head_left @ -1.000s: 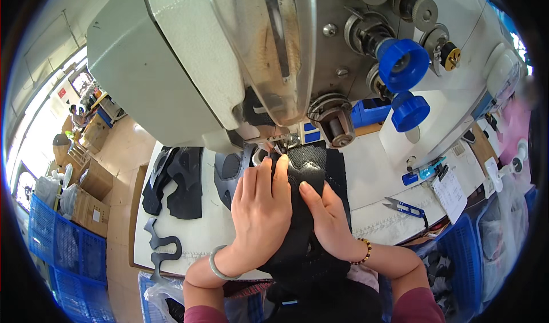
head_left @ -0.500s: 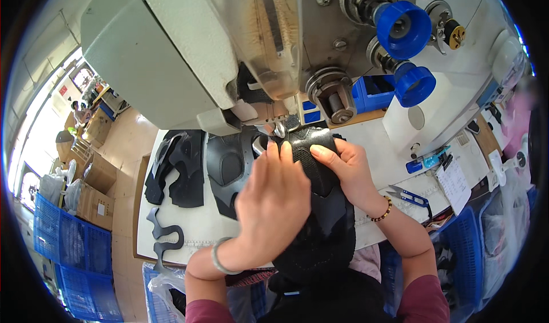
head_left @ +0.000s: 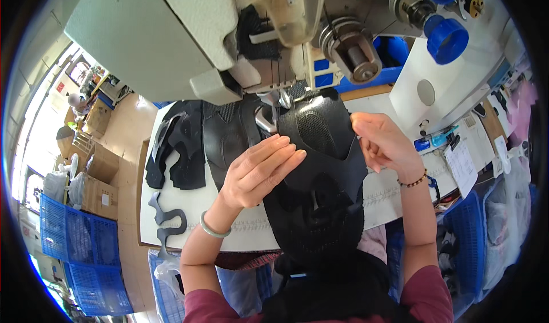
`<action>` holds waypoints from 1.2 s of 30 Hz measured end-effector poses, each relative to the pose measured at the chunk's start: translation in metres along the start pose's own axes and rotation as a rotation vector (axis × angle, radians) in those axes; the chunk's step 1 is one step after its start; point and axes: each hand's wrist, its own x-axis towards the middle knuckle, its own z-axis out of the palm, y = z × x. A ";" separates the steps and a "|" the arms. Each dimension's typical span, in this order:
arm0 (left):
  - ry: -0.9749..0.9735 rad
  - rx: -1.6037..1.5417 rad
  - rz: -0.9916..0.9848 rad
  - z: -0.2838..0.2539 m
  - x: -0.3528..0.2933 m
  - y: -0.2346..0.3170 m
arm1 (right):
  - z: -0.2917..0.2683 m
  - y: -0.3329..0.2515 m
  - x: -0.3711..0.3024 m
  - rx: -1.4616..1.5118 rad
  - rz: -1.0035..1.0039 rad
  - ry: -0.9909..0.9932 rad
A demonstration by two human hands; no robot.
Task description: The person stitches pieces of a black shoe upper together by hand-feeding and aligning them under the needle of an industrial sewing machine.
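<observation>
A large black shoe upper (head_left: 314, 200) with mesh windows lies across the white table under a sewing machine (head_left: 143, 43), its near end hanging toward my body. The metal presser foot (head_left: 265, 119) and needle meet it near its left side. My left hand (head_left: 257, 173) is open, fingers stretched side by side, with the fingertips over the upper just in front of the foot. At the upper's right edge my right hand (head_left: 390, 143) pinches the rim between thumb and forefinger, the other fingers curled below. More black upper material (head_left: 226, 140) lies left of the foot.
Cut black pieces (head_left: 186, 157) and a grey wavy strip (head_left: 166, 214) lie on the table's left. Blue tension knobs (head_left: 447, 40) project at upper right. A paper sheet (head_left: 460, 164) lies on the right, above a blue basket (head_left: 460, 237). Stacked blue crates (head_left: 77, 231) stand on the floor at left.
My left hand has drawn back from the presser foot, its fingers straightening. My right hand has moved right to the upper's edge. The upper lies flatter and its mesh shows more. The whole view has shifted.
</observation>
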 end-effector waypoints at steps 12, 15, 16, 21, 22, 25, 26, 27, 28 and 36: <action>-0.043 0.005 0.070 -0.014 0.013 0.004 | 0.003 -0.014 -0.004 0.037 0.079 -0.104; -0.049 -0.023 0.056 -0.015 0.014 0.002 | 0.002 -0.019 -0.006 -0.022 0.047 -0.128; -0.076 -0.033 0.060 -0.017 0.015 0.002 | 0.004 -0.022 -0.007 -0.019 0.044 -0.126; -0.079 -0.021 0.052 -0.016 0.013 0.000 | 0.005 -0.036 -0.003 -0.053 0.032 -0.144; -0.075 -0.015 0.052 -0.015 0.013 -0.001 | 0.006 -0.039 -0.001 -0.033 0.028 -0.138; -0.091 0.014 0.045 -0.013 0.015 -0.003 | 0.002 -0.038 0.006 0.015 -0.015 -0.145; -0.082 0.027 0.039 -0.012 0.017 -0.003 | 0.000 -0.035 0.009 0.047 -0.052 -0.156; -0.071 0.041 0.037 -0.011 0.019 -0.005 | -0.001 -0.033 0.011 0.043 -0.060 -0.157; -0.068 0.045 0.044 -0.010 0.020 -0.005 | -0.001 -0.031 0.011 0.060 -0.063 -0.135; -0.067 0.051 -0.006 -0.003 0.020 -0.014 | 0.001 -0.022 0.023 0.160 -0.034 0.008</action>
